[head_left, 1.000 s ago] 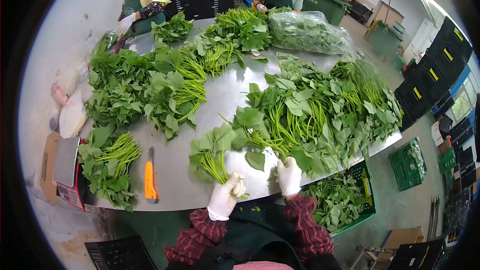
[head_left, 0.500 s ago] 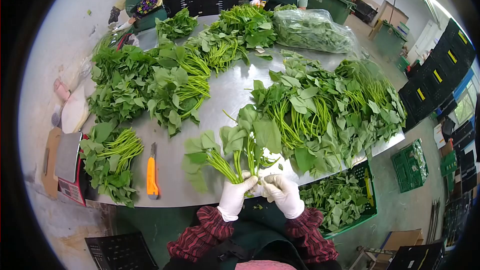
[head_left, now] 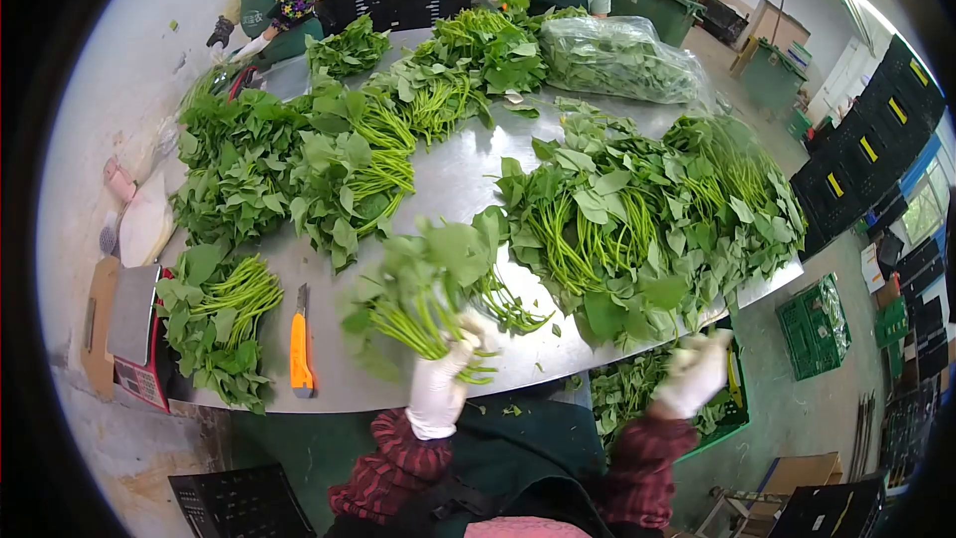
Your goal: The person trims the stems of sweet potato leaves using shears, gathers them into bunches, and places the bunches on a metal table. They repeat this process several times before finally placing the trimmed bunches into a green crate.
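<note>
My left hand (head_left: 443, 374), in a white glove, is closed round the stems of a bunch of leafy greens (head_left: 423, 284) at the table's near edge. The leaves point up and away, and cut stem ends stick out to the right of the fist. A few loose sprigs (head_left: 513, 309) lie on the metal just beyond it. My right hand (head_left: 694, 374), also gloved, is over the green crate (head_left: 739, 413) of leaves at the lower right. Motion blurs its fingers, so whether they hold anything is unclear. A large pile of greens (head_left: 637, 224) lies nearest to it on the table.
An orange utility knife (head_left: 301, 351) lies on the metal table (head_left: 344, 379) beside a small bunch (head_left: 221, 324). More bunches (head_left: 244, 159) cover the left and back. A filled plastic bag (head_left: 622, 62) rests behind. Two people stand at the far side. A red scale (head_left: 139, 379) sits left.
My hands have come apart. The right one has swung right, from the bunch to over the crate. The left has shifted slightly left with the greens, leaving some sprigs on the table.
</note>
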`<state>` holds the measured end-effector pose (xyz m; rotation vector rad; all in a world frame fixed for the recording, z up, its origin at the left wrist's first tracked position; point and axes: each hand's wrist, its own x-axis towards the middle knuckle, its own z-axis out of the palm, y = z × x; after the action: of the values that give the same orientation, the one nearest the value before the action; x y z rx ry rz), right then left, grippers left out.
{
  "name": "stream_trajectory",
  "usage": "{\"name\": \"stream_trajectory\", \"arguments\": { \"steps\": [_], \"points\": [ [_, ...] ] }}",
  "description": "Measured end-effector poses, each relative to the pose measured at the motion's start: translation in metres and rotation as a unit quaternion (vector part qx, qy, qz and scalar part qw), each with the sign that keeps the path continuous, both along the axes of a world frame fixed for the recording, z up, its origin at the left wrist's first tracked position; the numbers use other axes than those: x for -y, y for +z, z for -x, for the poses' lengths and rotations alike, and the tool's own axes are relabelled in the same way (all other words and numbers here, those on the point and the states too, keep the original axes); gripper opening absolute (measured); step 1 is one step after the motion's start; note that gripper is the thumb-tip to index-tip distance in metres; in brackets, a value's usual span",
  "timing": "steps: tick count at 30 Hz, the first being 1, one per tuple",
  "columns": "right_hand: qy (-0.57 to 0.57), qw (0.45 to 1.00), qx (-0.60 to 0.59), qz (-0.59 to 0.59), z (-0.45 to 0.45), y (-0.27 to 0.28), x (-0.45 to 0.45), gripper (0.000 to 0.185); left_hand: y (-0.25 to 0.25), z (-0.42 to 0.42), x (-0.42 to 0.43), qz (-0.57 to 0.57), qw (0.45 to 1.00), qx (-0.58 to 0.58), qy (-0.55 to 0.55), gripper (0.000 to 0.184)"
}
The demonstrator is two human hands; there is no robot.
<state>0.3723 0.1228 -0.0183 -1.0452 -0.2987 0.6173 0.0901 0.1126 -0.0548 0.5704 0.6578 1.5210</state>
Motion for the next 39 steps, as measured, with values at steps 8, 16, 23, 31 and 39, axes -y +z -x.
{"name": "stream_trajectory", "arguments": {
  "steps": [8, 16, 23, 31, 39],
  "points": [
    [0.141, 0.802, 0.570, 0.110, 0.019, -0.011, -0.022, 0.027, 0.000, 0.013, -0.010, -0.014, 0.998, 0.057, -0.036, 0.015],
    [0.373, 0.500, 0.746, 0.233, 0.122, -0.094, -0.098, 0.025, -0.027, 0.010, -0.004, 0.085, 0.995, 0.039, -0.035, 0.012],
    [0.351, 0.652, 0.661, 0.122, 0.126, -0.069, -0.066, 0.043, -0.037, -0.003, -0.006, 0.121, 0.991, -0.048, 0.010, 0.020],
    [0.530, 0.737, 0.345, 0.241, 0.118, 0.001, -0.016, 0.012, -0.024, -0.032, -0.003, 0.107, 0.991, -0.066, -0.034, 0.015],
    [0.507, 0.827, 0.200, 0.137, 0.101, -0.035, 0.026, 0.006, -0.019, -0.028, 0.003, 0.154, 0.967, 0.148, -0.136, 0.019]
  ]
}}
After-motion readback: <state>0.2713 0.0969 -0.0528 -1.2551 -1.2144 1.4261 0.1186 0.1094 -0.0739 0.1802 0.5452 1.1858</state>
